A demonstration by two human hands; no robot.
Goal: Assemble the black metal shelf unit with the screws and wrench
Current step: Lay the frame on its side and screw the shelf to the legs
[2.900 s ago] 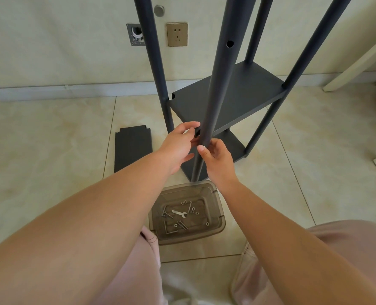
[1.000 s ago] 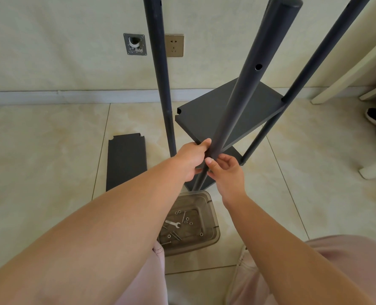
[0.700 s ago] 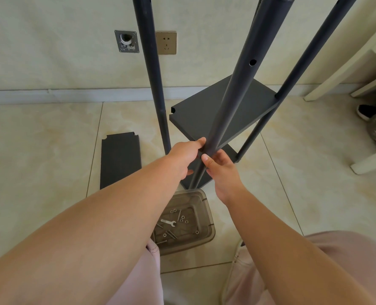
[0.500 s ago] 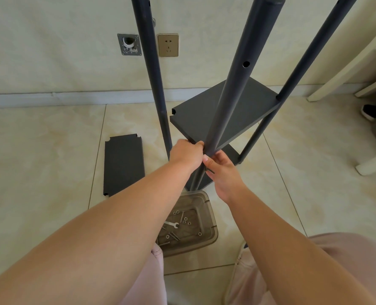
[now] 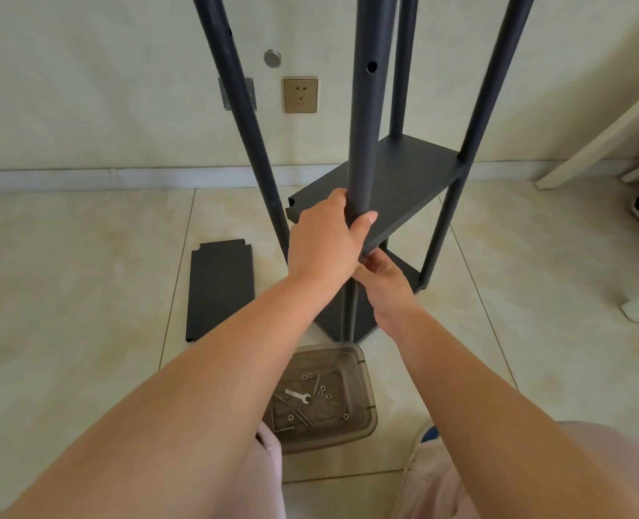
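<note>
1. We are gripping the near post (image 5: 364,118) of the black shelf unit (image 5: 404,174) with our left hand (image 5: 323,245): the fingers are curling round the tube from the left and the thumb is pressing across its front, just where the post meets the near edge of the middle shelf panel (image 5: 411,181).
2. Our right hand (image 5: 383,279) is sitting directly below the left one, touching it, with its fingers reaching up under the front edge of that panel beside the post. The left hand is hiding the fingertips, so we cannot tell whether they are pinching anything or how far they are closing.
3. The shelf unit is standing upright on the tiled floor (image 5: 67,294) in front of us, close to the wall, with four dark posts rising out of the top of the view. A lower panel (image 5: 404,267) is showing beneath the middle one.
4. A loose shelf panel (image 5: 220,290) is lying flat on the tiles to the left of the unit, apart from it.
5. A clear plastic tray (image 5: 325,402) is resting on the floor between our knees, just in front of the unit's base. Inside it, the small silver wrench (image 5: 298,395) is lying among scattered screws (image 5: 316,383) and washers.
</note>
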